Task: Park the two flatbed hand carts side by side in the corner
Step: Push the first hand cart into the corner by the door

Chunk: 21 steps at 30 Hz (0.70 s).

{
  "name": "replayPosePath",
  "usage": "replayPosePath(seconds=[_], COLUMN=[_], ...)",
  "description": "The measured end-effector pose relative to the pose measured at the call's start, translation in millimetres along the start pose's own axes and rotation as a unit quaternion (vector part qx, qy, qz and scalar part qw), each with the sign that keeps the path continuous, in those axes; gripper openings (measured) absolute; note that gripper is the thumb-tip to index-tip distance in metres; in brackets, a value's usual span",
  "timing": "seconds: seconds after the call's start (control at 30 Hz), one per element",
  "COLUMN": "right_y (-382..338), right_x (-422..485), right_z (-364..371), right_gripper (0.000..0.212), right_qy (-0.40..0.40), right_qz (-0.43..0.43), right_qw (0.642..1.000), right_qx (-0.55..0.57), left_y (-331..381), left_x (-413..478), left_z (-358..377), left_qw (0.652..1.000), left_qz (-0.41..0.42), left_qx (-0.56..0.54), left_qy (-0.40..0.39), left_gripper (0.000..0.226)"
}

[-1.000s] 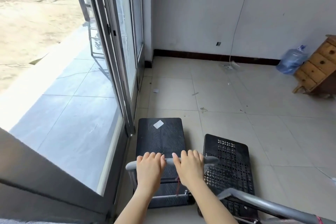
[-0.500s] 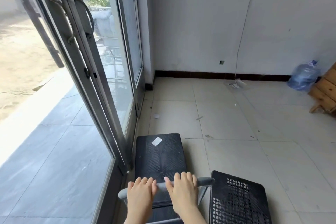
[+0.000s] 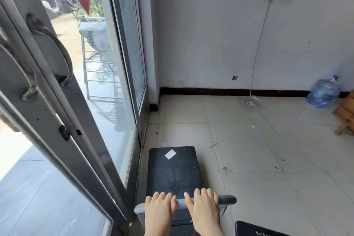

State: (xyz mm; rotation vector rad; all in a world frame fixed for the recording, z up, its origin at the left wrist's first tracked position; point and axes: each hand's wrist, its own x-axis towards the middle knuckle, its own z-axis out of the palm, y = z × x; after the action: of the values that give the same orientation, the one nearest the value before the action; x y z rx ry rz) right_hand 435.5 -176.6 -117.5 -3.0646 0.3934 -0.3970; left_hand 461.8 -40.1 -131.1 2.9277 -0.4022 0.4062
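With both hands wrapped over its handle (image 3: 226,199), left hand (image 3: 159,209) and right hand (image 3: 204,207) side by side, the first cart (image 3: 173,170) sits lower centre, beside the glass door (image 3: 122,74), well short of the corner (image 3: 159,101). The second cart (image 3: 256,230), bottom right, waits unparked.

black ribbed cart (image 3: 173,171) beside glass door; perforated cart (image 3: 258,229) behind-right

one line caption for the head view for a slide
Both hands, left and right, grip the cart handle beside the glass door.
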Motion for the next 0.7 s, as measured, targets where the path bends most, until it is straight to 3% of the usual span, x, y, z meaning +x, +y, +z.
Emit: replayPosePath(seconds=[0.17, 0.33, 0.53, 0.7], right_y=[-6.1, -18.5, -17.9, -12.8], right_x=[79.5, 156.1, 263.0, 357.8], right_z=[17.9, 42.6, 74.6, 102.0], right_gripper=[0.073, 0.062, 0.072, 0.066], right_qy=[0.003, 0.018, 0.05, 0.062], right_qz=[0.003, 0.017, 0.029, 0.041], right_qw=[1.0, 1.0, 0.998, 0.997], right_qx=[0.004, 0.0, 0.025, 0.035], left_y=[-12.1, -27.5, -32.9, -31.1], left_x=[80.4, 160.9, 269.1, 363.9], left_z=[23.1, 43.5, 83.5, 112.4], left_qw=[1.0, 1.0, 1.0, 0.999], left_qz=[0.006, 0.015, 0.019, 0.022], left_qx=[-0.01, -0.005, 0.018, 0.018], left_qy=[-0.006, -0.008, 0.005, 0.017], left_gripper=[0.033, 0.034, 0.033, 0.033])
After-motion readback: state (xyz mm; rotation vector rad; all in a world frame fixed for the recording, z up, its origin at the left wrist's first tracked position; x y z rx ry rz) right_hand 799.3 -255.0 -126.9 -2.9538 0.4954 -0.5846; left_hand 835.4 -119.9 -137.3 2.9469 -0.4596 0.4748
